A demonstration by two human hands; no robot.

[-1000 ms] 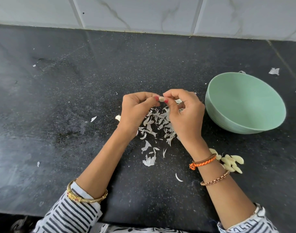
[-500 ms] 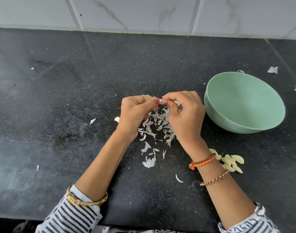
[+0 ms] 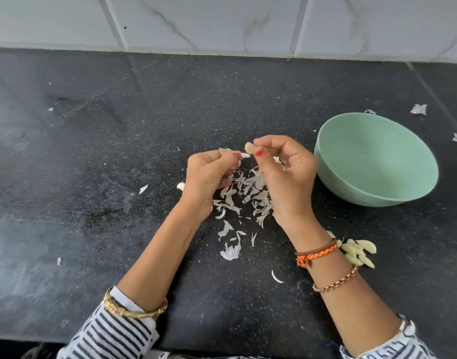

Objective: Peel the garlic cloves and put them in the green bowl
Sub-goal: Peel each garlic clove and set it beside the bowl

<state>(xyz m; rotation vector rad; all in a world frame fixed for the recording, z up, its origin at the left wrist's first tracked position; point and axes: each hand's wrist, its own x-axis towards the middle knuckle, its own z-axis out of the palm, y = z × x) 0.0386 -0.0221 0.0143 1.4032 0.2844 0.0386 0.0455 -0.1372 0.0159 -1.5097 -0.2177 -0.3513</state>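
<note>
Pale garlic clove [image 3: 249,147] beside green bowl [image 3: 414,195]

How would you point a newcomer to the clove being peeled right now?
Start at the green bowl on the dark counter and look just left of its rim. The clove is pinched in the right hand, above the heap of skins. Unlike the cloves lying by the right wrist, it is held up off the counter.

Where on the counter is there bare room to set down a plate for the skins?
The widest bare stretch is the counter left of the left hand, back to the tiled wall, with only stray flecks. It is crowded between the hands, where the peel pile lies, and right of the right hand: green bowl, peeled cloves.
</note>
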